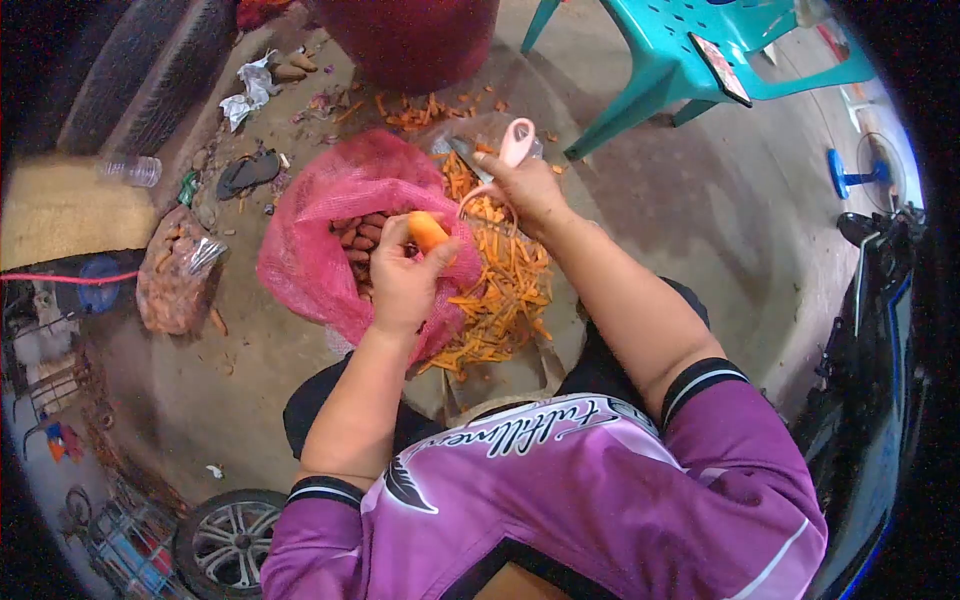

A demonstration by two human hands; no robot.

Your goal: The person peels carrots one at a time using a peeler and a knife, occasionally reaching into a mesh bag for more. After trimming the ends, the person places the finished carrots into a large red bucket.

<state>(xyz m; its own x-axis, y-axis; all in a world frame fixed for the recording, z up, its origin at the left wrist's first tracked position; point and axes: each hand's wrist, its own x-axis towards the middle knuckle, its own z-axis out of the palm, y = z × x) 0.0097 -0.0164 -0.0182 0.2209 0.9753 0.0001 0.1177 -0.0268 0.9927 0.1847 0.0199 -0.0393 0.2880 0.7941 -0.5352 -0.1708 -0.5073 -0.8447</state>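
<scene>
My left hand [405, 285] is closed around an orange peeled sweet potato [428, 232], its fingertips and thumb pressing on the sides. This hand is over the mouth of a pink mesh sack [320, 210], where several reddish-brown unpeeled sweet potatoes [362, 236] show. My right hand [530, 190] grips a pink peeler [517, 140], its handle end sticking out above the fingers and its forked head pointing down towards me. Its blade I cannot make out. Below the hands lies a heap of orange peelings [510, 275].
A dark red tub [410, 40] and a teal plastic chair [650, 80] with a phone [720, 68] on it stand ahead. To the left are a filled clear plastic bag [175, 275], a slipper [248, 174] and tyres [150, 80]. A wheel [232, 542] is at lower left.
</scene>
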